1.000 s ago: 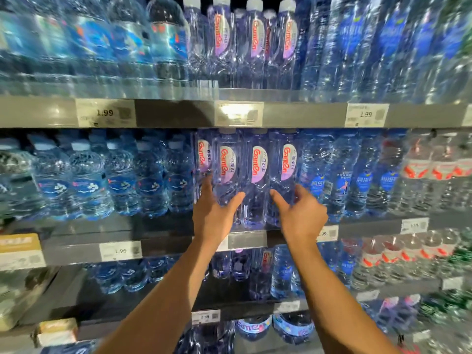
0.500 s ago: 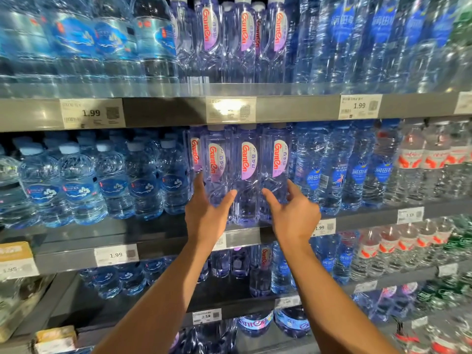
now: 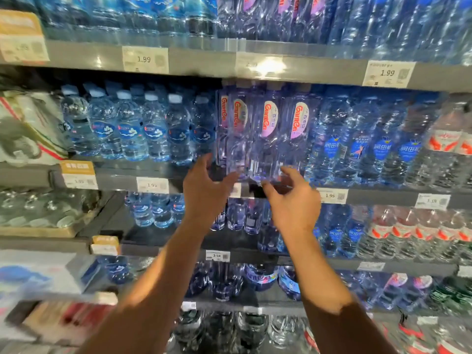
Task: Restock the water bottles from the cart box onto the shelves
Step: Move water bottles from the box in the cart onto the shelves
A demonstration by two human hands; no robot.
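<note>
Tall clear bottles with pink-and-red labels (image 3: 268, 134) stand in a row on the second shelf (image 3: 199, 181), at the middle of the head view. My left hand (image 3: 204, 192) hovers just below and left of their bases, fingers spread, holding nothing. My right hand (image 3: 293, 200) is below and right of the same bottles, fingers curled apart, also holding nothing. Neither hand touches a bottle. The cart box is out of view.
Blue-labelled short bottles (image 3: 127, 129) fill the shelf to the left, taller blue-labelled bottles (image 3: 357, 146) to the right, red-labelled ones (image 3: 449, 144) at far right. Price tags (image 3: 145, 60) line the shelf edges. More bottles stand on the shelves above and below.
Both hands have come off the pink-labelled bottles and dropped back below the shelf edge. The camera has swung so the shelves sit further right and lower.
</note>
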